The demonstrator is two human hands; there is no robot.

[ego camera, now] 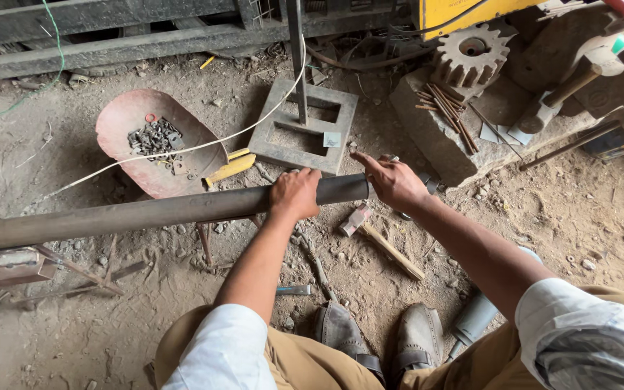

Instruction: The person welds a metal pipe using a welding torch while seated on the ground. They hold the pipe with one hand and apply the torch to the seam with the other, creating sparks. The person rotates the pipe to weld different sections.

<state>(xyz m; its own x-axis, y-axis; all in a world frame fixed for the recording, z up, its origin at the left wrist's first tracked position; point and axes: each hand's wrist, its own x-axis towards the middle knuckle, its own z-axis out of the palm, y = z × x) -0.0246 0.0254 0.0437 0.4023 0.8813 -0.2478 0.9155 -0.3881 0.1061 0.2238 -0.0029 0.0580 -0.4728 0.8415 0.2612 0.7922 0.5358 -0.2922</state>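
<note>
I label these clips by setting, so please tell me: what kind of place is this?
Probably a metal workshop with a dirt floor: the left hand grips a long steel pipe, a gear sits on a block, and a hammer lies nearby.

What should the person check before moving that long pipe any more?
1. Left hand gripping the pipe: ok, its fingers wrap over the top.
2. Right hand at the pipe's end: ok, it rests there, index finger pointing outward; a full grip cannot be told.
3. Far end of the pipe supported: cannot tell, it runs out of the picture at the left.
4. Ground under the pipe free of tools: not ok, a hammer lies just below the hands.
5. White cord clear of the pipe: cannot tell, it passes close above.
6. Feet clear: ok, both shoes sit behind the pipe.
</note>
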